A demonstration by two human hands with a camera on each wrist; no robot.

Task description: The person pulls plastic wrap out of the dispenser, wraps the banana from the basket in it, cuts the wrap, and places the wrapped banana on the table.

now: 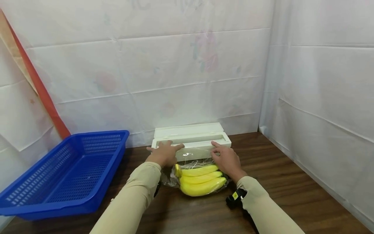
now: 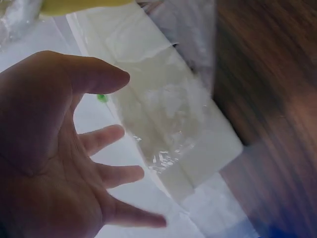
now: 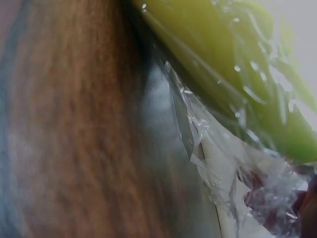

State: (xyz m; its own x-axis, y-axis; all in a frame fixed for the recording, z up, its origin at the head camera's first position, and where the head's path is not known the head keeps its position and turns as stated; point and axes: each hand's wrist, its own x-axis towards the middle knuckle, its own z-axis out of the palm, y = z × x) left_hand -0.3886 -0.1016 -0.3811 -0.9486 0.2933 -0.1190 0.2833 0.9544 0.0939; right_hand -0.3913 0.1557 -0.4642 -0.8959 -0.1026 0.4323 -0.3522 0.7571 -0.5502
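Note:
A white cling film dispenser (image 1: 193,151) stands against the back sheet, its lid (image 1: 188,130) raised. Clear film (image 2: 163,144) runs down its front toward a bunch of yellow bananas (image 1: 201,183) lying on the table. More clear film is wrapped around the bananas, crumpled at both ends; their peel (image 3: 228,64) shows through it in the right wrist view. My left hand (image 1: 165,154) is spread at the dispenser's left end, holding nothing. At the right end my right hand (image 1: 229,161) rests its straight index finger on the front edge, beside wrinkled film (image 3: 277,203).
A blue plastic basket (image 1: 62,208) with slotted sides sits on the left of the brown wooden table (image 1: 201,214). White sheets (image 1: 187,71) hang at the back and sides. A black strap device (image 1: 235,198) is on my right wrist.

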